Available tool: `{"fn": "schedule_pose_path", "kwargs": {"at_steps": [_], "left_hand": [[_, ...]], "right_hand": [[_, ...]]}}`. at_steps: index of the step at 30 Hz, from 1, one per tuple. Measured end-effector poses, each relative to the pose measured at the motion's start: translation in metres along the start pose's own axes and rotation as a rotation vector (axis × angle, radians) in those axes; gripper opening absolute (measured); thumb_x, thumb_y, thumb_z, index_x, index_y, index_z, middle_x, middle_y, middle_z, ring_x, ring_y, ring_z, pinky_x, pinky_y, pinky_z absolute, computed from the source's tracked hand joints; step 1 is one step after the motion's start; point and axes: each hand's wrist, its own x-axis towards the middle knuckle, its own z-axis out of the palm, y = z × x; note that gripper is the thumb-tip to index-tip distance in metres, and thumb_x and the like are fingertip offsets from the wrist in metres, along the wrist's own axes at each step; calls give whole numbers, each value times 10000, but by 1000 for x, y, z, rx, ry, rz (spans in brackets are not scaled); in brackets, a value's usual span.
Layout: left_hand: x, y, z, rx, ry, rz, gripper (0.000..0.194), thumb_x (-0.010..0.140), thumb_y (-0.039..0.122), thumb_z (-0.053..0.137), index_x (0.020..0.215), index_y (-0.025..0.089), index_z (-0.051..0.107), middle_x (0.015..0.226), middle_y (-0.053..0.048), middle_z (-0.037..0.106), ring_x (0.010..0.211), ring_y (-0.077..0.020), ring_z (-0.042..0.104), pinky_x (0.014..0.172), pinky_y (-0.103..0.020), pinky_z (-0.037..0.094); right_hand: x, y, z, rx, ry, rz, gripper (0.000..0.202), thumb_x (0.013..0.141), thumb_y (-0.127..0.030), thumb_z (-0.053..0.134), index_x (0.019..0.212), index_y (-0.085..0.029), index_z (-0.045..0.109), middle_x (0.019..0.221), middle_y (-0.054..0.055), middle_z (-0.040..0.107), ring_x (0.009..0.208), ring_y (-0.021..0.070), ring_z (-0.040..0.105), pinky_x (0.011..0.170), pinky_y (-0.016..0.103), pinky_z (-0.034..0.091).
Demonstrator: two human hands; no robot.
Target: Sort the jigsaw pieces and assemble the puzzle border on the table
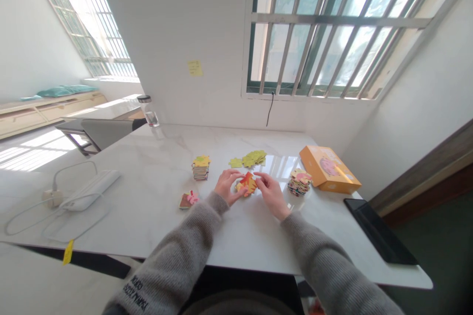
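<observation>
Orange, red and yellow puzzle pieces [248, 184] lie in a small pile between my two hands. My left hand [228, 187] curls round the pile's left side, thumb in front and fingers behind. Thumb and index finger of my right hand [269, 192] come together at the right edge of the orange pieces. Just beyond are green puzzle pieces [254, 158], spread in an overlapping heap. A tall stack of puzzle pieces [201, 167] with a yellow-green top stands to the left, and a low brown and pink pile [188, 199] sits nearer my left sleeve.
Right of my hands are another stack of puzzle pieces [299, 182], an orange box [330, 168] and a black tablet-like slab [380, 231]. A white power strip [94, 189] with cables lies at left on the white table [155, 172]. A bottle [148, 110] stands at the back-left corner.
</observation>
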Motion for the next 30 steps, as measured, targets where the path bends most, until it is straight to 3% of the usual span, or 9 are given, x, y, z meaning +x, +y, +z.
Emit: {"fn": "schedule_pose_path", "kwargs": {"at_steps": [3, 8, 18, 22, 25, 30], "left_hand": [[-1, 1, 4, 30, -31, 6, 489, 708, 385, 803, 1139, 231, 631, 1144, -99, 578, 1074, -283, 545, 964, -467, 495], [-2, -2, 4, 36, 18, -5, 379, 720, 205, 733, 1085, 233, 631, 1179, -95, 563, 1125, -279, 536, 1000, -471, 483], [1, 2, -10, 75, -45, 85, 343, 695, 147, 735, 1004, 241, 619, 1264, -68, 602, 1163, -268, 519, 1047, -455, 442], [1, 4, -11, 104, -27, 39, 346, 625, 161, 770, 925, 230, 611, 1137, -76, 599, 1074, -271, 540, 982, -433, 470], [3, 8, -15, 160, 19, -12, 329, 608, 142, 754, 878, 220, 584, 1113, -78, 594, 1045, -269, 542, 970, -432, 461], [12, 1, -42, 303, 73, -103, 262, 651, 156, 703, 861, 225, 563, 1135, -67, 603, 1073, -276, 535, 996, -445, 424]], "right_hand": [[0, 0, 10, 122, 57, 35, 270, 845, -449, 646, 935, -195, 667, 704, -5, 620, 655, 160, 572, 635, 296, 470], [-3, -5, 16, 175, 53, 48, 291, 806, -469, 707, 823, -205, 585, 736, 23, 666, 694, 177, 626, 665, 315, 507], [-9, -6, 15, 194, -69, 63, 319, 822, -491, 692, 808, -204, 554, 683, -9, 630, 629, 148, 596, 626, 294, 484], [-8, -11, 11, 222, -133, 58, 294, 860, -467, 644, 953, -203, 553, 723, -11, 650, 631, 144, 603, 629, 288, 483], [-5, -12, 4, 173, -77, 2, 346, 896, -440, 589, 1144, -211, 515, 831, 5, 662, 681, 152, 620, 665, 303, 503], [-2, -2, -4, 18, -33, -63, 321, 926, -394, 523, 1188, -209, 516, 850, 8, 606, 714, 159, 599, 703, 321, 509]]}}
